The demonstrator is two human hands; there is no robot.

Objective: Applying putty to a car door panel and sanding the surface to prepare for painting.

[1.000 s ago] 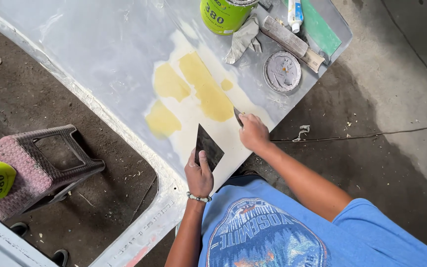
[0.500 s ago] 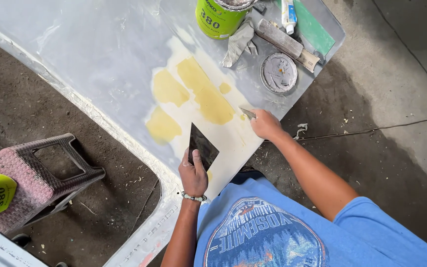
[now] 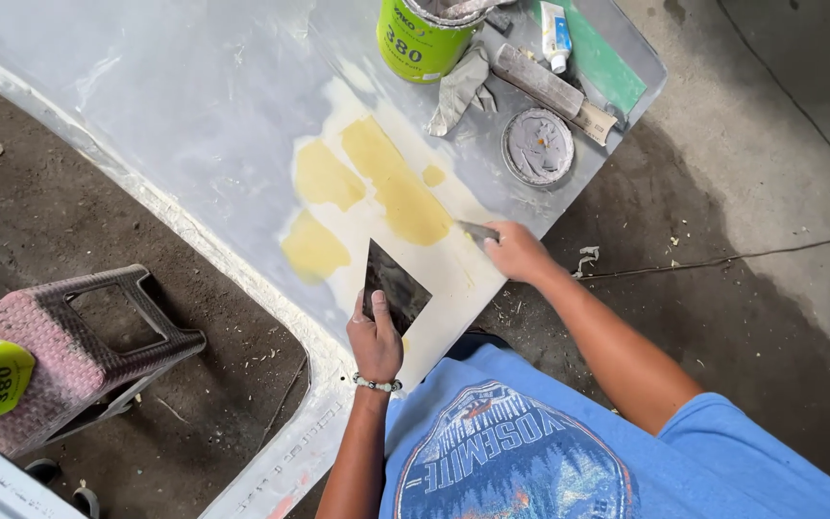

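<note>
The right hand [image 3: 516,252], pinching a small spreader [image 3: 478,231], has slid outward off the yellow filler [image 3: 401,192]; the left hand [image 3: 375,338] still grips the dark mixing board [image 3: 394,284] on the grey panel [image 3: 194,115].

Against the view a second ago, the right hand [image 3: 519,253] now sits further toward 3 o'clock, near the edge of the grey panel [image 3: 194,115], its small putty knife [image 3: 478,231] apparently just off the yellow filler patch [image 3: 398,187]. The left hand [image 3: 375,338] sits slightly toward 12 o'clock, and the dark mixing board [image 3: 393,286] it grips has shifted with it.
</note>
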